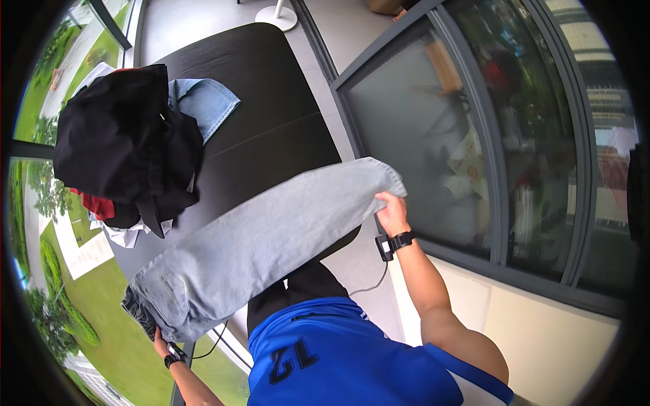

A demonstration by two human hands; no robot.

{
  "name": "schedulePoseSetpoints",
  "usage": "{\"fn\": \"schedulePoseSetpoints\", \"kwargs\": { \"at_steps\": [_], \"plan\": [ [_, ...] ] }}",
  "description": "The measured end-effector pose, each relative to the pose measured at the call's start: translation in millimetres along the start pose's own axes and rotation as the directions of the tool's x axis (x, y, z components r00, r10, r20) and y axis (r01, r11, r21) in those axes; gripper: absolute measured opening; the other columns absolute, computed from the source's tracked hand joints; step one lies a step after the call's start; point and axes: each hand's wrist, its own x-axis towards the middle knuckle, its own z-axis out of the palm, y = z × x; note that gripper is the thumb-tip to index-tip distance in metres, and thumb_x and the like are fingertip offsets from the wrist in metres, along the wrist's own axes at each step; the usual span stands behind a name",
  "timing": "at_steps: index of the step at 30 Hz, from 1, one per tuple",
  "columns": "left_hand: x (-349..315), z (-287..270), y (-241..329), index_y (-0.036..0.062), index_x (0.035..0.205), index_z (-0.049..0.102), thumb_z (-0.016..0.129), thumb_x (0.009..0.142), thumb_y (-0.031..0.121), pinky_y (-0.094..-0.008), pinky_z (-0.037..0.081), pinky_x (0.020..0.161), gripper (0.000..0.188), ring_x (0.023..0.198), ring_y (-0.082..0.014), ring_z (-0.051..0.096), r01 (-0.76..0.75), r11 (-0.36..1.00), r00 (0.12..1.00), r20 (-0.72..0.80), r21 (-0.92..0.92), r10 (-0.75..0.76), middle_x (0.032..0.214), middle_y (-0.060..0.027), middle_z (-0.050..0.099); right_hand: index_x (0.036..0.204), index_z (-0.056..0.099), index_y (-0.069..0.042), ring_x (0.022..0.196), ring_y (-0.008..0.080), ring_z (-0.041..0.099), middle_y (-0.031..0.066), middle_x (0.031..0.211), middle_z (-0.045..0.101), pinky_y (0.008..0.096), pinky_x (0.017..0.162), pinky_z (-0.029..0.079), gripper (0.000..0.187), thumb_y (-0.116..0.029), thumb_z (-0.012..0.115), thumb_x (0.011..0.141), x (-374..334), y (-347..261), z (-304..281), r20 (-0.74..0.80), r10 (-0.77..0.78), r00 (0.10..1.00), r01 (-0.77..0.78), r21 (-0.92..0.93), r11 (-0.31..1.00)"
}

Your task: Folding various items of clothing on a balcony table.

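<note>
pale blue denim trousers stretched over black rounded-corner table, 8 to 2 o'clock.
left hand clamped on waistband, right hand pinching leg hem; black cloth garment at 10 o'clock.

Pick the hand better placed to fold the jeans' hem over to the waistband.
Probably the right hand: it grips the jeans at the hem. The left hand is at the far end, by the waistband, so it seems better placed to steady that end.
</note>
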Motion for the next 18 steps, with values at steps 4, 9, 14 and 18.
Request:
{"fn": "schedulePoseSetpoints", "kwargs": {
  "at_steps": [4, 9, 14, 18],
  "plan": [
    [6.3, 1.6, 4.9, -0.0118, 0.116, 0.068, 0.081, 0.087, 0.046, -0.0423, 0.059, 0.08, 0.066, 0.086, -0.0294, 0.072, 0.033, 0.993, 0.987, -0.162, 0.115, -0.015, 0.109, -0.0154, 0.074, 0.14, 0.054, 0.0, 0.123, 0.0315, 0.061, 0.0147, 0.133, 0.064, 0.0496, 0.103, 0.051, 0.065, -0.002, 0.082, 0.082, -19.2, 28.9, -50.9, -0.219, 0.218, 0.951, -0.273, -0.263, 0.925],
    [-18.7, 20.8, 26.7, -0.0194, 0.113, 0.067, 0.086, 0.072, 0.057, -0.0426, 0.055, 0.088, 0.089, 0.093, -0.0327, 0.071, -0.013, 0.846, 0.949, -0.261, 0.532, 0.178, 0.11, -0.0225, 0.074, 0.148, 0.045, 0.005, 0.125, 0.0327, 0.059, 0.0199, 0.137, 0.061, 0.0529, 0.102, 0.05, 0.089, -0.026, 0.09, 0.077, 4.6, 51.8, -101.6, -0.341, 0.159, 0.927, -0.355, -0.651, 0.671],
    [-77.2, 70.5, 35.6, 0.0025, 0.153, 0.042, 0.081, 0.078, 0.047, -0.0508, 0.042, 0.113, 0.095, 0.136, -0.0393, 0.05, 0.105, 0.468, 0.759, -0.375, 0.877, 0.532, 0.149, -0.0264, 0.05, 0.114, 0.073, 0.007, 0.115, 0.0309, 0.068, 0.0214, 0.117, 0.073, 0.0383, 0.1, 0.052, 0.07, -0.043, 0.092, 0.069, 44.4, 61.7, -94.5, -0.133, -0.098, 0.986, -0.101, -0.954, 0.284],
    [-122.6, 139.1, 32.2, 0.0027, 0.154, 0.041, 0.079, 0.082, 0.025, -0.0512, 0.038, 0.116, 0.085, 0.14, -0.0424, 0.045, -0.345, 0.09, 0.609, 0.15, 0.934, 0.779, 0.151, -0.0251, 0.047, 0.108, 0.072, 0.001, 0.078, 0.0136, 0.066, 0.0049, 0.093, 0.073, 0.0264, 0.073, 0.051, 0.035, -0.021, 0.081, 0.082, 45.9, 34.4, -62.5, -0.126, 0.272, 0.954, -0.271, -0.753, 0.6]
  ]
}}
